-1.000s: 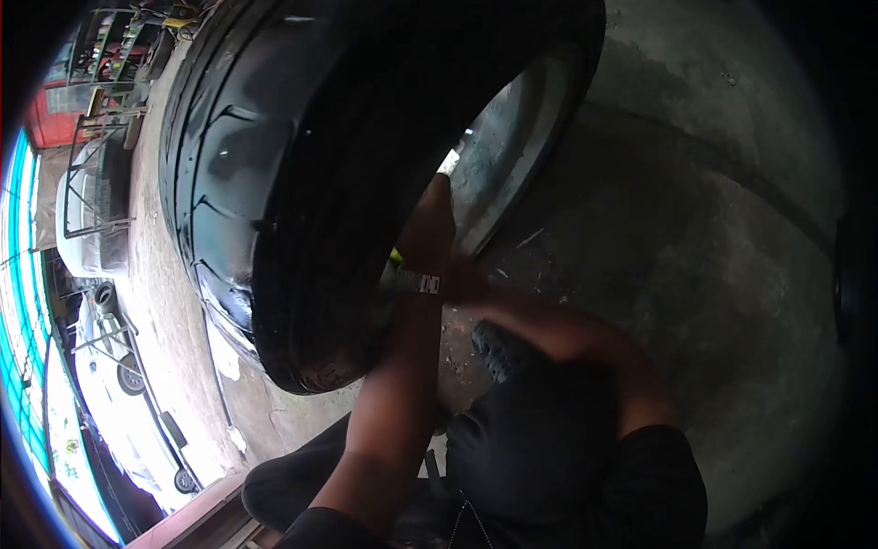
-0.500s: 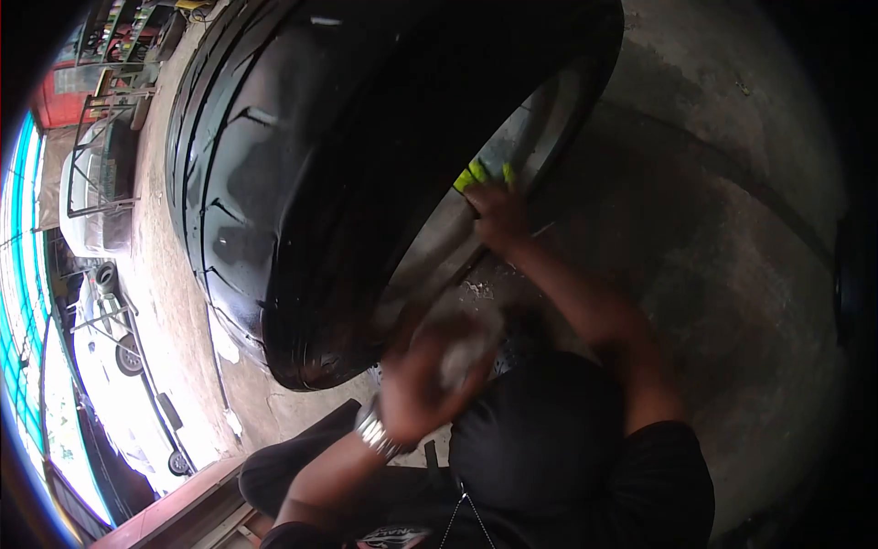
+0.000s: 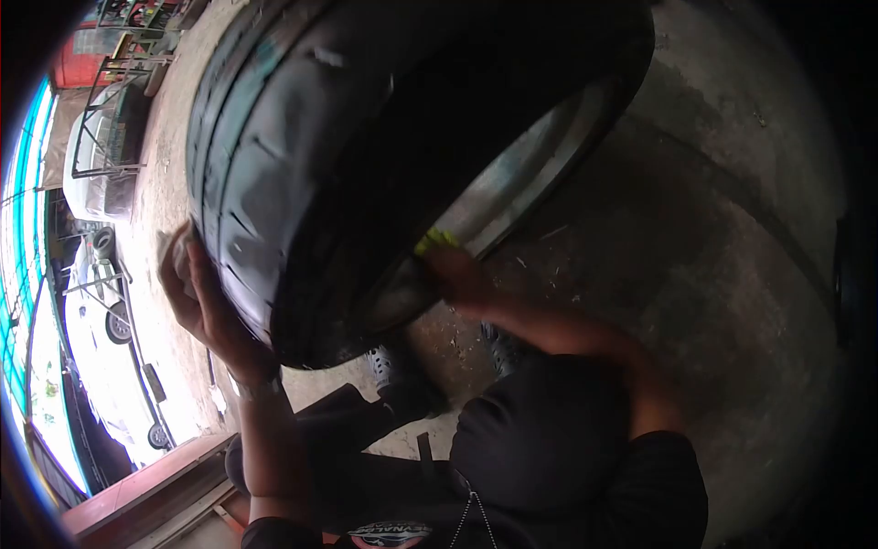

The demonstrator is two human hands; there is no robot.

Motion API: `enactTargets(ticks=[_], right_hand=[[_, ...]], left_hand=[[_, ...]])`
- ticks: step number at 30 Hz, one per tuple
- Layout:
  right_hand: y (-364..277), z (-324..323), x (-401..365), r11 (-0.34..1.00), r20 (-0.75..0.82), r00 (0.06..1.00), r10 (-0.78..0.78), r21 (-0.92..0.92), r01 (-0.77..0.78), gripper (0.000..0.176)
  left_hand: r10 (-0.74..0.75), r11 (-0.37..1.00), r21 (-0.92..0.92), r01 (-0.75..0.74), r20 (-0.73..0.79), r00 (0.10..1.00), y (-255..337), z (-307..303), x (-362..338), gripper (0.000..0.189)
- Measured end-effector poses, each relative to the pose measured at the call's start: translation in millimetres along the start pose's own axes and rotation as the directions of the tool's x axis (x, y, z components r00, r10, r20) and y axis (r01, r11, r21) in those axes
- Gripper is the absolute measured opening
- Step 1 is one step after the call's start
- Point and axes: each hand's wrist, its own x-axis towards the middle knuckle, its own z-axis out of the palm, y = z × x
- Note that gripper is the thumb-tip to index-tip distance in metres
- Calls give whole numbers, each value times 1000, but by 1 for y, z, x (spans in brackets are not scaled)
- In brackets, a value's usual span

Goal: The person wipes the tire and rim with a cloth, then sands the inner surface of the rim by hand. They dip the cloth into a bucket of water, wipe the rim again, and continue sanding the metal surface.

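A big black tyre (image 3: 311,229), its tread wet and shiny, stands tilted in front of me. Against the left side of its tread is my left hand (image 3: 206,297), fingers curled round a small whitish piece (image 3: 181,261) whose kind I cannot make out. A metal watch is on that wrist. Inside the near lower part of the grey wheel rim (image 3: 517,178), my right hand (image 3: 457,274) grips a bright yellow-green cleaning piece (image 3: 433,241); blur hides whether it is cloth or sponge.
My clog-style shoes (image 3: 385,364) are on the concrete floor (image 3: 722,302) below the tyre. A reddish ledge (image 3: 151,480) runs along the lower left. Farther left stand a white vehicle (image 3: 89,174), metal frames and a shelf rack.
My left hand has swung from below the tyre out to the left side of its tread. Along the rim, my right hand has slid down and left with the yellow-green piece.
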Motion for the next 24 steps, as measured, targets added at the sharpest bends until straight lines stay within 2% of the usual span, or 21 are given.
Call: enactTargets(ticks=[2, 4, 5, 6, 7, 9, 12, 13, 14, 15, 16, 17, 19, 20, 21, 22, 23, 24], right_hand=[[55, -6, -3, 989, 286, 958, 23, -147, 20, 55], [94, -61, 10, 917, -46, 998, -51, -397, 28, 52], [92, -57, 17, 903, -91, 996, -6, -427, -34, 51], [86, -51, 17, 887, -132, 990, 45, -450, -100, 50], [82, -48, 16, 862, -174, 980, 95, -478, -169, 49], [44, 1, 11, 960, 6, 967, 256, -122, -253, 37], [-16, -7, 13, 929, -56, 975, 214, 321, -185, 52], [3, -23, 12, 994, -7, 997, 77, 78, -76, 43], [43, -46, 14, 984, 67, 996, -55, -168, 66, 37], [90, -64, 7, 928, 40, 996, -80, -362, 89, 41], [119, -69, 2, 836, 23, 993, -113, -539, 108, 45], [114, -62, 6, 857, -36, 999, -25, -515, 3, 47], [77, -46, 6, 859, -144, 974, 173, -462, -221, 51], [34, -32, 16, 943, -117, 956, 269, -170, -286, 41], [-11, -18, 27, 928, -89, 928, 362, 133, -349, 33], [-19, -12, 23, 958, -151, 951, 269, 142, -249, 31], [-27, -6, 19, 979, -210, 962, 173, 140, -145, 29], [-11, -14, 13, 990, -189, 974, 121, 92, -105, 28]], left_hand=[[-21, 999, -36, 21, -13, 1000, 8, 7, 10, 29], [19, 1000, -21, -19, 8, 1000, 8, 16, 21, 28], [43, 999, -11, -43, 11, 999, 7, 18, 29, 28], [131, 991, 9, -132, 61, 989, 8, 20, 37, 28], [96, 994, -59, -92, 56, 994, 14, 30, 40, 28], [261, 965, -34, -259, 84, 962, 9, 38, 53, 26], [290, 955, -99, -280, 98, 952, 17, 54, 69, 25], [316, 948, -71, -309, 114, 942, 16, 56, 71, 26], [353, 936, -48, -350, 123, 928, 16, 58, 76, 26], [392, 920, -22, -392, 130, 911, 17, 58, 81, 26], [348, 936, -93, -338, 133, 928, 18, 61, 82, 27], [310, 945, -151, -290, 125, 943, 20, 64, 82, 33], [199, 968, -186, -168, 167, 966, 40, 72, 70, 32], [209, 958, -236, -165, 175, 962, 43, 75, 71, 32], [219, 945, -283, -162, 183, 959, 45, 79, 72, 32], [219, 935, -323, -147, 200, 955, 44, 81, 70, 33], [232, 944, -285, -167, 212, 949, 45, 80, 68, 32], [248, 950, -247, -190, 226, 942, 47, 77, 71, 32]])
